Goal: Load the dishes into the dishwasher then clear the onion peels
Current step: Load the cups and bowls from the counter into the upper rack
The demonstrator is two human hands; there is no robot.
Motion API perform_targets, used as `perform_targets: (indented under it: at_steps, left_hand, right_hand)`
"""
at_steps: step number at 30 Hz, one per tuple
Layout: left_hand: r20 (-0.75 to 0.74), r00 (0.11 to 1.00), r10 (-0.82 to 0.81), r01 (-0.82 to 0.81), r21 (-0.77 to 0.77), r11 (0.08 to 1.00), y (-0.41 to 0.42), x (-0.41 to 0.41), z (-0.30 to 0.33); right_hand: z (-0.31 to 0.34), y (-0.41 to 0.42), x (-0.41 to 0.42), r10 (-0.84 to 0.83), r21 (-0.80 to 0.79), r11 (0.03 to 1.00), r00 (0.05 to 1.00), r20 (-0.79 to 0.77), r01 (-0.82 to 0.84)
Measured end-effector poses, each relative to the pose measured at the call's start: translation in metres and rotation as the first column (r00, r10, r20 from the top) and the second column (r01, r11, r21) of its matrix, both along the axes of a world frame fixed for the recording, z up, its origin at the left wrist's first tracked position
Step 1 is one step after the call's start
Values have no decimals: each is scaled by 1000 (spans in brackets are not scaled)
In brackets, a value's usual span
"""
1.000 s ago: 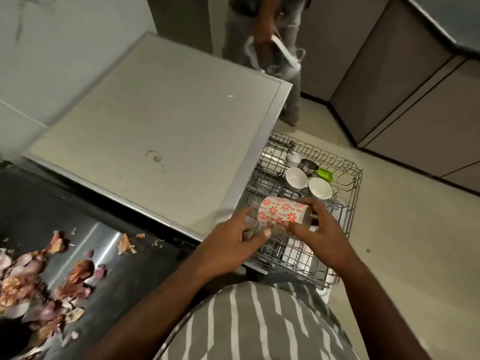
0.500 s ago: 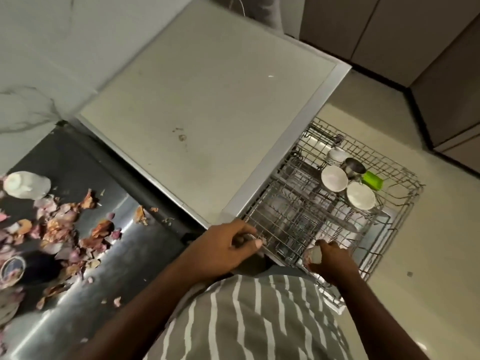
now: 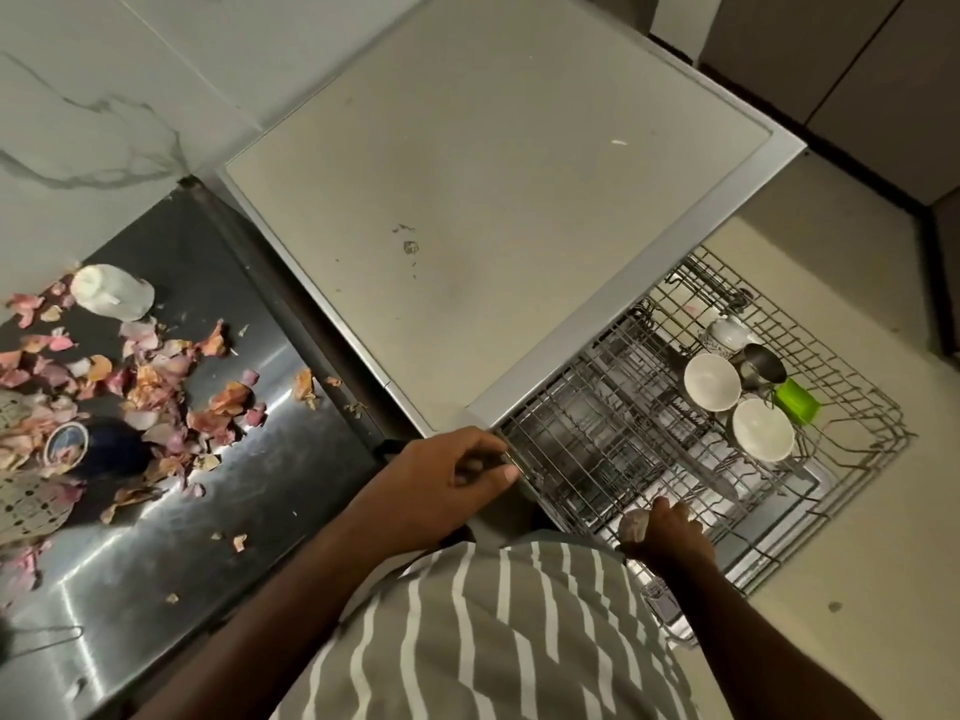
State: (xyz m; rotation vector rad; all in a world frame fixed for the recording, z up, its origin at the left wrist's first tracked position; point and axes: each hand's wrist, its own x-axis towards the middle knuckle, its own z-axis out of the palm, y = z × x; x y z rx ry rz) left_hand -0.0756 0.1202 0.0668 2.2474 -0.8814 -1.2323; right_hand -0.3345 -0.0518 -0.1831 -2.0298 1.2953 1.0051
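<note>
The right hand [image 3: 667,532] holds a cup [image 3: 635,525] low at the near edge of the dishwasher rack [image 3: 613,459], the left hand [image 3: 447,480] pinches the rack's near corner, and the onion peels [image 3: 156,387] lie on the tabletop [image 3: 249,511] far left of the rack, nearer the left hand.

The dishwasher rack [image 3: 613,449] is showing as thin grey metal wire, and the two white bowls [image 3: 711,381] in it are looking like smooth glazed ceramic beside a shiny steel cup [image 3: 762,363] and a glossy green plastic piece [image 3: 797,402]. The dishwasher top [image 3: 467,163] is appearing as a matt beige panel with a brushed silver edge, lightly stained, while the steel counter [image 3: 249,511] is gleaming with streaky reflections under dry, papery pink and orange onion peels [image 3: 156,387]. The wall [image 3: 104,96] is looking like polished white veined marble, and the person's striped shirt [image 3: 467,641] is reading as soft matt cloth.
</note>
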Motion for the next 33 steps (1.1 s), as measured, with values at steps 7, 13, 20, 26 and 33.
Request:
perform_targets:
  at_steps: [7, 13, 20, 26, 33]
  left_hand:
    - [-2, 1000, 20, -20, -44, 999, 11, 17, -6]
    - [10, 998, 67, -66, -80, 995, 40, 45, -10]
    - [79, 967, 244, -231, -142, 962, 93, 80, -7]
    - [72, 874, 481, -450, -255, 856, 156, 105, 1]
    - [291, 448, 846, -727, -432, 533, 250, 147, 2]
  right_hand:
    - [27, -13, 20, 54, -80, 995, 998, -27, -56]
    - [121, -37, 80, 59, -314, 949, 979, 193, 4]
    - [233, -32, 180, 371, -530, 846, 764, 528, -45]
    - [245, 47, 295, 582, -456, 812, 554, 595, -364]
    - [249, 144, 367, 496, -137, 720, 367, 787, -680]
